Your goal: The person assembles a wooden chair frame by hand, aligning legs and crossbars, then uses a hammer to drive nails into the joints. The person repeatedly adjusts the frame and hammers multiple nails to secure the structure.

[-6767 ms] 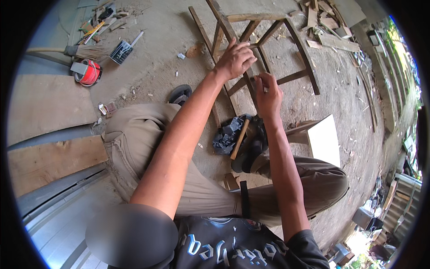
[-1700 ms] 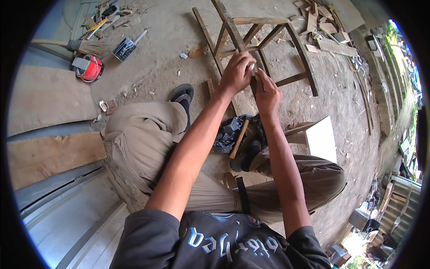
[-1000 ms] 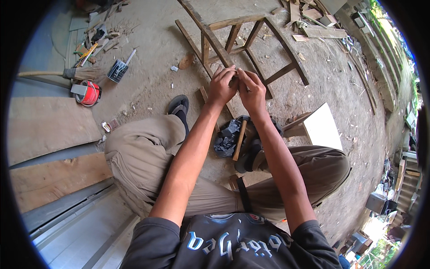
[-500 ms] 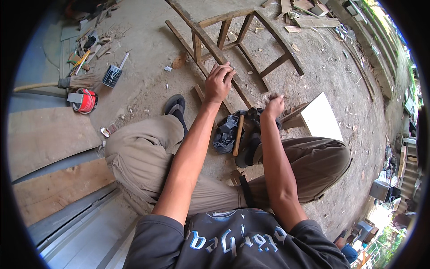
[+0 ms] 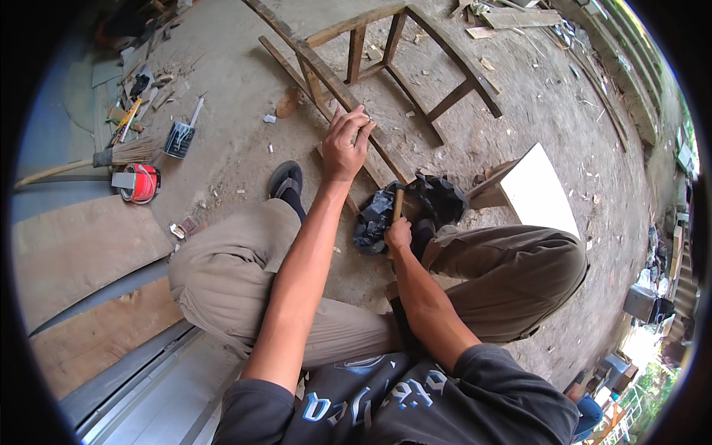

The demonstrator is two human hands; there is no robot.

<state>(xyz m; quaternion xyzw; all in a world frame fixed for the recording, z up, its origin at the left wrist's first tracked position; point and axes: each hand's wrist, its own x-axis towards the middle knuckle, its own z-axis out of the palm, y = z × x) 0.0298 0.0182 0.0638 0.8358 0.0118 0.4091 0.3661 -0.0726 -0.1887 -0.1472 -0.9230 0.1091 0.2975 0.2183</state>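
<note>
My left hand (image 5: 345, 147) rests on a long dark rail of a wooden chair-like frame (image 5: 319, 46), which lies on the ground ahead of me. Its thumb and fingers are pinched together over the rail, with something tiny at the tips that I cannot make out. Between my feet, my right hand (image 5: 399, 234) is closed around the lower part of a light wooden handle (image 5: 398, 204). The handle's far end meets a crumpled black plastic bag (image 5: 443, 199), so whatever it carries there is hidden. More of the bag lies left of the handle.
A white-topped stool-like piece (image 5: 540, 194) stands beyond my right knee. At the left are a red can (image 5: 141, 183), a dark can with a brush (image 5: 179, 139), a broom (image 5: 122, 153) and wide boards (image 5: 89, 241). Wood scraps (image 5: 519, 18) lie at the far right.
My right hand has come down and left from beside the bag and taken hold of the wooden handle. My left hand stays on the rail; the view has shifted slightly.
</note>
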